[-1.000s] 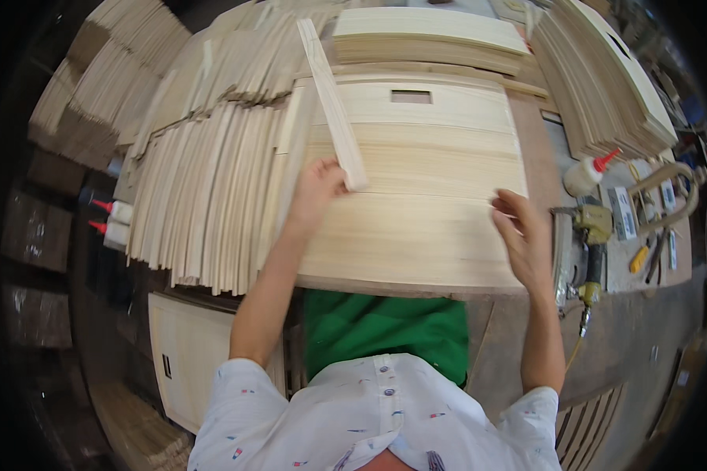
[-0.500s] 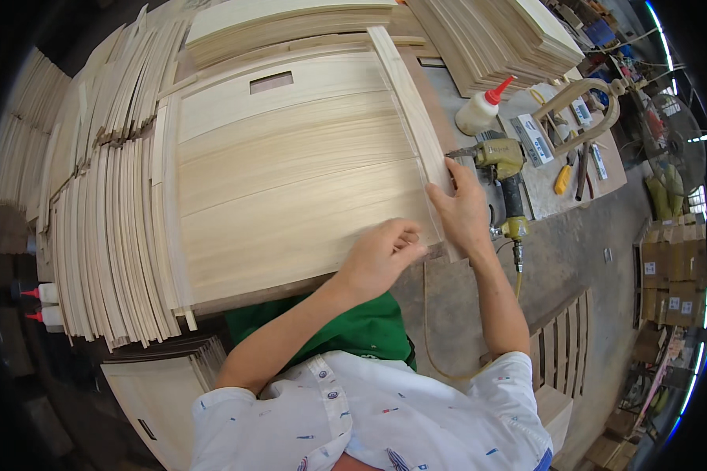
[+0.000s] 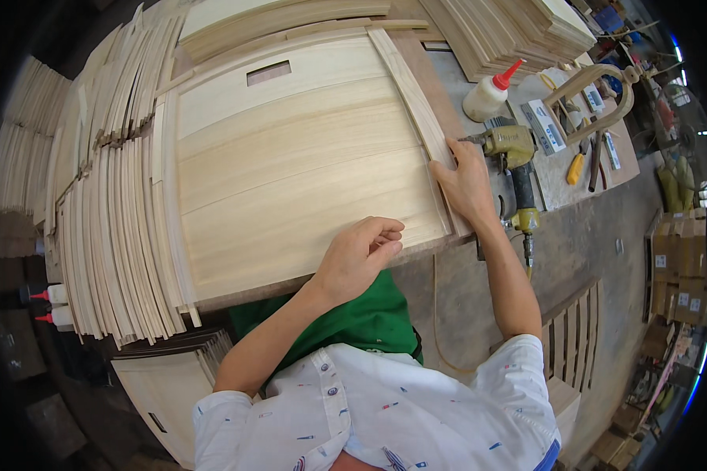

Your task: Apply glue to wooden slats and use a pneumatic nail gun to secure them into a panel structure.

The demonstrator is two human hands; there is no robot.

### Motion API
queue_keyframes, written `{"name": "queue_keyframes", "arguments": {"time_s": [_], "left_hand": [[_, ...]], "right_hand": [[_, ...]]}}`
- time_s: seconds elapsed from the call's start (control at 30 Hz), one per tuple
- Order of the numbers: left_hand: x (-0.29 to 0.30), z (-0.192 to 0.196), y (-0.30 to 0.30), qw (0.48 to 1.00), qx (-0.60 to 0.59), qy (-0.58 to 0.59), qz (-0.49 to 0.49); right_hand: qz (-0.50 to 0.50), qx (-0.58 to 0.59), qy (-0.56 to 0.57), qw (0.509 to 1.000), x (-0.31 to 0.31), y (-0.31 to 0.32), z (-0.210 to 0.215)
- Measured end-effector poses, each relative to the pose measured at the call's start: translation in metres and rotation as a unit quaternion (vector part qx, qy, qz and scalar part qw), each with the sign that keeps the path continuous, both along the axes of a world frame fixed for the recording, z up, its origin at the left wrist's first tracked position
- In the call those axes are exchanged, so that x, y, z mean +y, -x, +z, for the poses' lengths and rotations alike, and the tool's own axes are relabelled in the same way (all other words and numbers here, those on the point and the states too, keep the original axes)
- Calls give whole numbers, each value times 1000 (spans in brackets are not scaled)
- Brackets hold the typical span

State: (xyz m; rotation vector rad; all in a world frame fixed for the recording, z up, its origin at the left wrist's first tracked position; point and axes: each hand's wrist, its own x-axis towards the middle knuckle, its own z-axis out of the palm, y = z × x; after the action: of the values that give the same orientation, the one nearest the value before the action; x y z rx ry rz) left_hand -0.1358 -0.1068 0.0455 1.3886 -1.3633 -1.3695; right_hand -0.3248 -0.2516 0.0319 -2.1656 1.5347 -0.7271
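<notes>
A large pale wooden panel [image 3: 298, 173] with a rectangular slot near its far edge lies flat before me. Along its right side runs a narrow wooden strip [image 3: 412, 106]. My right hand [image 3: 467, 182] grips this strip near its close end, thumb on the panel side and fingers over the outer edge. Over the panel's near right part is my left hand [image 3: 360, 255], fingers loosely bent, thumb apart, with nothing visible in it. Just right of my right hand lies a green and black air nail gun [image 3: 514, 157] with a hose.
A white glue bottle [image 3: 485, 98] with a red tip stands beyond the nail gun. A curved wooden frame [image 3: 624, 98], small boxes and a yellow-handled tool [image 3: 576, 168] lie further right. Bundled wooden strips [image 3: 106, 235] line the left; stacked boards [image 3: 503, 35] stand at the back.
My left hand has moved left, away from the strip. My right hand keeps its hold, and the strip's near end now sits closer along the panel's right edge.
</notes>
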Motion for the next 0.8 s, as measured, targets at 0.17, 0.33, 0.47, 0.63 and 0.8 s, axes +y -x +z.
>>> {"name": "queue_keyframes", "arguments": {"time_s": [0.17,0.33,0.47,0.63,0.8], "left_hand": [[4,-6,3,1000,0,-5,-5],[6,-4,3,1000,22,-3,-2],[3,1,1,999,31,-21,20],[1,3,-2,999,21,-21,21],[-13,-1,-6,999,18,-30,15]], "right_hand": [[-1,20,-18,1000,0,-4,3],[10,52,-28,998,-6,-3,-1],[18,39,-26,999,-8,-2,0],[24,62,-4,998,-14,4,-23],[13,57,-27,998,-15,-5,-22]]}}
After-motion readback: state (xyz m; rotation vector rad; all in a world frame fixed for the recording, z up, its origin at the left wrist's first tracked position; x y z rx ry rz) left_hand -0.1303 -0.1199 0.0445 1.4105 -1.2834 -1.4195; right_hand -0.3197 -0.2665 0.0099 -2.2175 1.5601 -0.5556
